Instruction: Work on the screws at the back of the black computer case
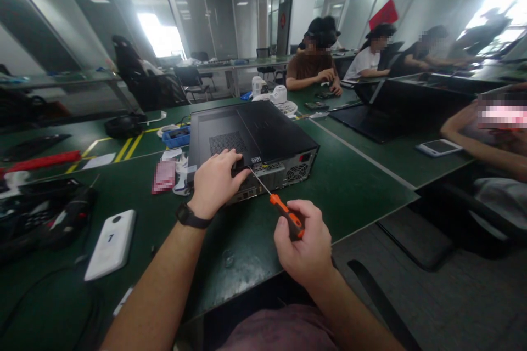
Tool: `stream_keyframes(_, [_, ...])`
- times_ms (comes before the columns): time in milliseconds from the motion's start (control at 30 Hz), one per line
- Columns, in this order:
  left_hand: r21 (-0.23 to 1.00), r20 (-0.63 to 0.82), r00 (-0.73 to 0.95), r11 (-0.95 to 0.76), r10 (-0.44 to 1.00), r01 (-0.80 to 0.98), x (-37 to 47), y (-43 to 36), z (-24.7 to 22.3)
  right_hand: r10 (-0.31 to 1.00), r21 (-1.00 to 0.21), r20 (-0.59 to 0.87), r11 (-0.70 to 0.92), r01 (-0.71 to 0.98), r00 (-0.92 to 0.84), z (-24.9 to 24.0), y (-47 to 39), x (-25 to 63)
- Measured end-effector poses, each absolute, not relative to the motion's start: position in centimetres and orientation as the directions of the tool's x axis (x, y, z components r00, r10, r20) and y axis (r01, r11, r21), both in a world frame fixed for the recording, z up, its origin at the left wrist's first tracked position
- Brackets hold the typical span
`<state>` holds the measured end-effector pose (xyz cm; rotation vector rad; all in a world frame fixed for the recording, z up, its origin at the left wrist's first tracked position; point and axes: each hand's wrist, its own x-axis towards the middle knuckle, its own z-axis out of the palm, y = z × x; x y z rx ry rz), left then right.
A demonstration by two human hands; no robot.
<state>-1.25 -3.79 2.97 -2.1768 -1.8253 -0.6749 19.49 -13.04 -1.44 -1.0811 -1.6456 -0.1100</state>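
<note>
Closest to my view, the right hand (307,244) is wrapped round an orange-and-black screwdriver (285,211), its long axis slanting forward and left to the rear edge of a black desktop computer case (267,126). I have the left hand (217,178), nearer that case, resting loosely extended on it; the case lies flat on the green table (354,181).

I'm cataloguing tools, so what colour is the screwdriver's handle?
The screwdriver's handle is orange and black, as the head view shows.

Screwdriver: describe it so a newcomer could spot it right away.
Find the black computer case on the green table. In front of it, the right hand holds the screwdriver. Its orange and black handle sets it apart from the case.
</note>
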Motion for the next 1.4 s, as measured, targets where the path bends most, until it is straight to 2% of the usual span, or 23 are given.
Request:
stream_keyframes(300, [0.118,0.473,0.118,-0.196,0.873,0.974,-1.1,-4.0,3.2,0.638,-0.484,0.769,0.563,0.67,0.019,-1.6,-13.1,19.9])
stream_keyframes(500, [0.115,0.469,0.117,-0.192,0.876,0.975,-1.2,-3.7,3.0,0.602,-0.438,0.798,0.588,0.68,-0.006,-1.8,-13.3,19.5])
stream_keyframes(733, [0.129,0.473,0.12,-0.203,0.873,0.97,-1.3,-3.6,2.9,0.635,-0.469,0.772,0.567,0.677,0.003,-2.0,-13.1,19.8])
stream_keyframes(867, [0.14,0.467,0.115,-0.202,0.877,0.969,-1.2,-3.7,3.0,0.662,-0.489,0.749,0.578,0.653,-0.024,-0.6,-13.1,19.9])
stream_keyframes(1133, [0.154,0.465,0.097,-0.188,0.88,0.97,-1.1,-3.7,3.1,0.67,-0.421,0.726,0.611,0.671,-0.155,3.9,-12.6,19.8])
stream_keyframes(1400, [0.143,0.468,0.093,-0.179,0.879,0.973,-1.0,-3.9,3.4,0.675,-0.388,0.713,0.607,0.693,-0.192,4.6,-12.7,19.7])
